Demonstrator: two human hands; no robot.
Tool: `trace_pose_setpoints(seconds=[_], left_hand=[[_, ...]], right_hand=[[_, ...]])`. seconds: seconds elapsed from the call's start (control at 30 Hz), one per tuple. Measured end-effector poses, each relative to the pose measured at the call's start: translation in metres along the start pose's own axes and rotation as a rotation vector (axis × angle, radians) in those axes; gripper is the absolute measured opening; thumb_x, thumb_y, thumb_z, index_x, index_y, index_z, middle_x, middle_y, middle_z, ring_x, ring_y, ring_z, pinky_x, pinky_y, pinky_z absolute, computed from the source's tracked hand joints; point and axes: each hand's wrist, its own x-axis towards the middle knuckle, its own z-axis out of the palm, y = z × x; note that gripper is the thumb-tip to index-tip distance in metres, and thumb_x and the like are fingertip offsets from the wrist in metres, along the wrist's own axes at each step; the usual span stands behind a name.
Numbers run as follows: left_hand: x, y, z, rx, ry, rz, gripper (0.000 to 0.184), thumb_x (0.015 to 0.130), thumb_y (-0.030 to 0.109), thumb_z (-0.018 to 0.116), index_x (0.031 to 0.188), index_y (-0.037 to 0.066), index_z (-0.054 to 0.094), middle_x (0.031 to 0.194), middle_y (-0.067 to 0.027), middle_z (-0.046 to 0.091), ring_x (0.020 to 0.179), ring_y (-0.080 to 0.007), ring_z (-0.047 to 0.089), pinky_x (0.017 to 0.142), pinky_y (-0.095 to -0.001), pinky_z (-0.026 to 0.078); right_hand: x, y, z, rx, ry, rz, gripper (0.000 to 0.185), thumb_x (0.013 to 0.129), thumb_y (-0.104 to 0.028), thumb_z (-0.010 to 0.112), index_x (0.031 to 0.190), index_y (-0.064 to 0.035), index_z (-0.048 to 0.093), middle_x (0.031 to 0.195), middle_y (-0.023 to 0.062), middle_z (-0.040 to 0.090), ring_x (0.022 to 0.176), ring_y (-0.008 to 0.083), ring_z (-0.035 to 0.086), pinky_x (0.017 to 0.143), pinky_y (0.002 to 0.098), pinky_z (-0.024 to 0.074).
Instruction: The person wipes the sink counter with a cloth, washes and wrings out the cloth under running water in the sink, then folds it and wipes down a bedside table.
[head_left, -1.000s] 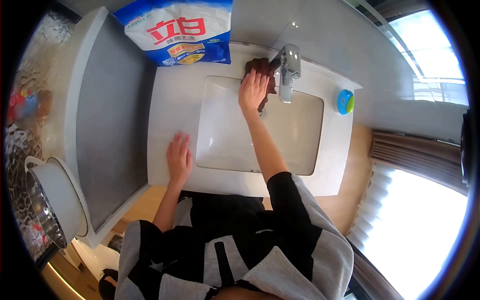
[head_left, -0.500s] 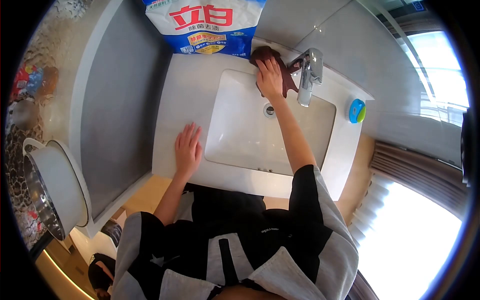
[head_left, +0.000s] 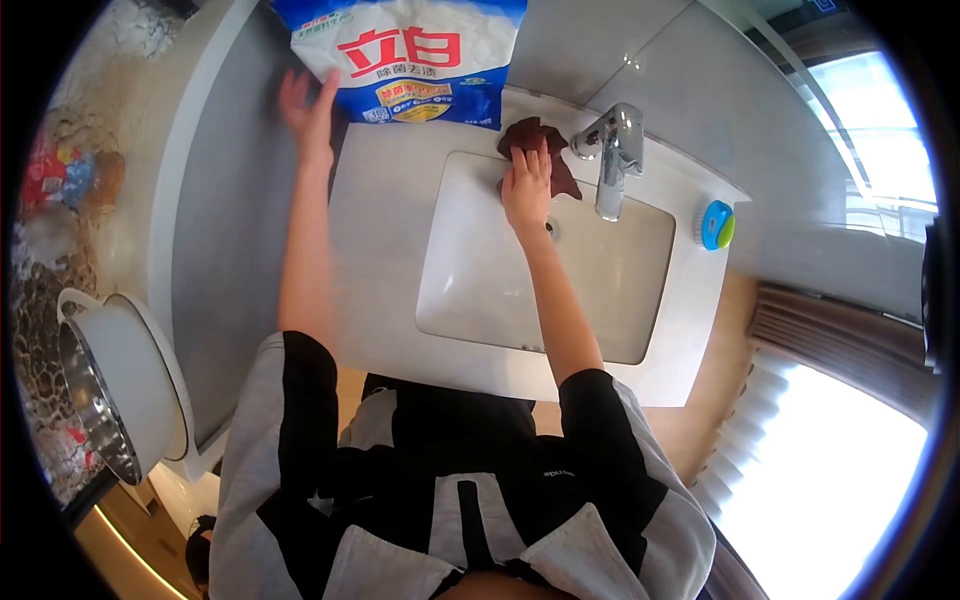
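Bag of blue-and-white plastic (head_left: 410, 75), towards eleven o'clock, was newly within reach, neared by the spread left hand (head_left: 311, 118); crumpled brown cloth (head_left: 530, 132) was covered by the flat right hand (head_left: 527, 190).

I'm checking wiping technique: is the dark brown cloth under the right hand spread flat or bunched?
Bunched: the dark brown cloth shows creases and uneven edges around the bare right hand on it. The part beneath is hidden.
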Motion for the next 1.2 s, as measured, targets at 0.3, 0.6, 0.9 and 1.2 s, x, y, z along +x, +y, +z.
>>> trace_pose_setpoints(seconds=[0.3, 0.6, 0.9, 1.2], left_hand=[[0.021, 0.01, 0.013, -0.294, -0.002, -0.021, 0.034, 0.08, 0.007, 0.069, 0.11, 0.0, 0.056, 0.11, -0.0093, 0.06, 0.101, -0.0164, 0.056, 0.09, -0.0305, 0.042], [0.02, 0.088, -0.014, -0.4, 0.111, 0.102, 0.033, 0.08, 0.002, 0.067, 0.11, -0.004, 0.056, 0.11, -0.0148, 0.061, 0.098, -0.024, 0.06, 0.085, -0.0343, 0.049], [0.017, 0.137, -0.02, -0.416, 0.119, 0.067, 0.033, 0.079, 0.004, 0.069, 0.109, -0.006, 0.056, 0.11, -0.0162, 0.06, 0.1, -0.0239, 0.059, 0.086, -0.0358, 0.049], [0.012, 0.14, -0.02, -0.437, 0.09, 0.099, 0.037, 0.08, 0.004, 0.068, 0.111, -0.008, 0.054, 0.109, -0.0171, 0.06, 0.099, -0.0245, 0.06, 0.085, -0.0353, 0.049]], right_hand=[[0.004, 0.003, 0.001, 0.004, 0.012, 0.033, 0.034, 0.078, -0.005, 0.05, 0.112, -0.002, 0.055, 0.113, 0.0166, 0.052, 0.128, 0.0373, 0.033, 0.106, 0.0467, 0.0278], [0.021, -0.011, 0.013, -0.028, 0.003, 0.032, 0.035, 0.08, -0.01, 0.051, 0.114, -0.0033, 0.053, 0.118, 0.0167, 0.051, 0.13, 0.036, 0.03, 0.107, 0.0466, 0.0263], [0.049, -0.074, 0.072, -0.048, -0.12, -0.092, 0.033, 0.081, -0.016, 0.051, 0.113, -0.0073, 0.056, 0.118, 0.0122, 0.052, 0.131, 0.0308, 0.03, 0.108, 0.0414, 0.0237], [0.07, -0.126, 0.126, 0.176, -0.248, -0.524, 0.03, 0.08, -0.013, 0.051, 0.108, -0.0108, 0.061, 0.118, 0.0088, 0.055, 0.129, 0.0275, 0.036, 0.106, 0.0406, 0.0276]])
